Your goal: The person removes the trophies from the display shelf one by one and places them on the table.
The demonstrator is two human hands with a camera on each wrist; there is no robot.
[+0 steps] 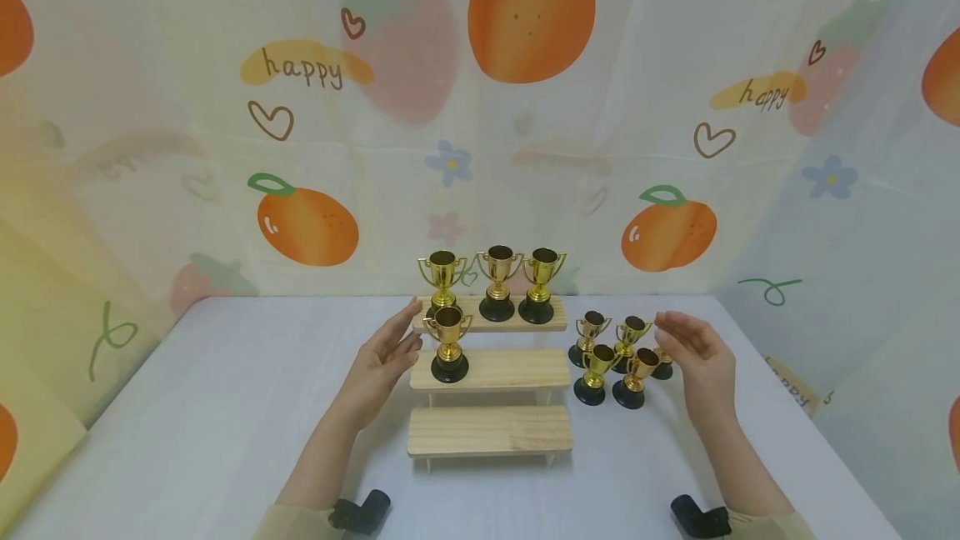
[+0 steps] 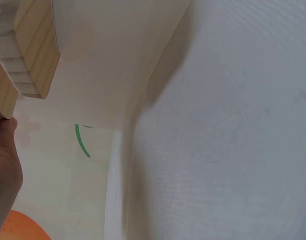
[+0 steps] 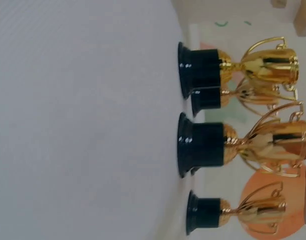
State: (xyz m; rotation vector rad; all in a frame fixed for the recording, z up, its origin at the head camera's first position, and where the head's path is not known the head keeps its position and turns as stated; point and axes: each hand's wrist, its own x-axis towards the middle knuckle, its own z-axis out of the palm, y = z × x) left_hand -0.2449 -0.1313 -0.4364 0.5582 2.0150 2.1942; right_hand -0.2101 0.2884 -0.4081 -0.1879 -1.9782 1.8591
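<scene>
My left hand is at the left end of a three-step wooden stand, fingers extended; in the left wrist view a fingertip meets a board's edge. Beside it, a gold trophy cup with a black base stands on the middle step. Three similar trophies, one of them the middle trophy, line the top step. To the right of the stand, my right hand is held beside a group of several trophies, its fingers loosely bent. It partly covers the rearmost right trophy; contact there cannot be told.
The bottom step of the stand faces me at the front. White cloth covers the table. A printed fabric backdrop with oranges and strawberries rises behind and at both sides.
</scene>
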